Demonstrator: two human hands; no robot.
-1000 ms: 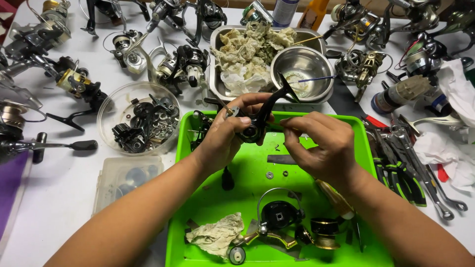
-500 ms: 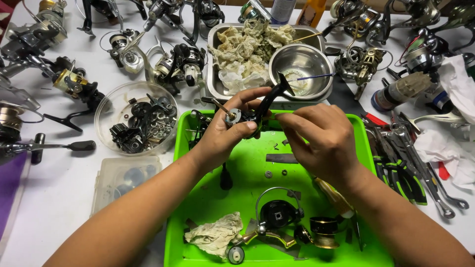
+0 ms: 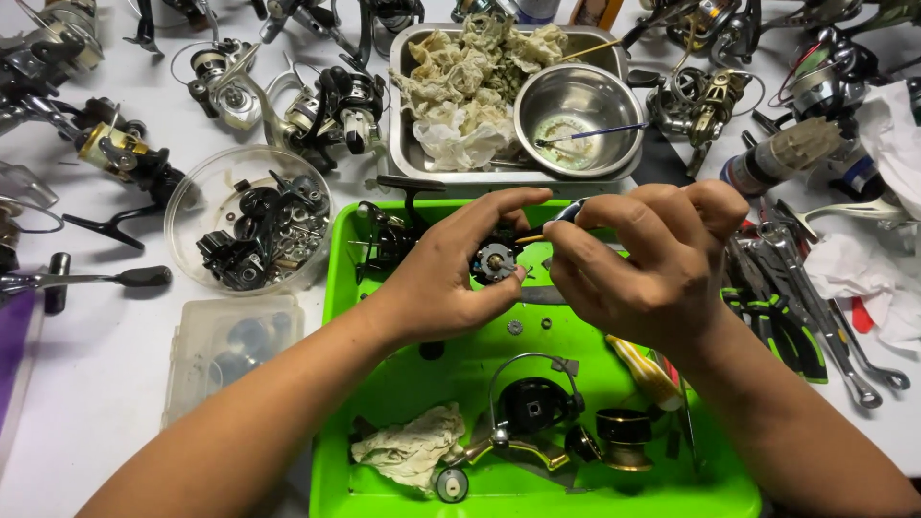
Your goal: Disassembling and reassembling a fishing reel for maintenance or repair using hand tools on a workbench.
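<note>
Your left hand is curled around a small reel part over the green tray, and your right hand pinches a thin tool at it — the reel looks well stripped, with reassembly left. Below your hands the tray holds a spool, a rag and loose washers; left of it a clear bowl holds dark parts — behind it a steel pan holds rags.

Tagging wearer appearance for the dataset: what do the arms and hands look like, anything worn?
Both forearms are bare to the frame edge, no sleeves visible. Left hand and right hand are ungloved; no rings, watch or bands show. Nails are short and unpainted.
</note>
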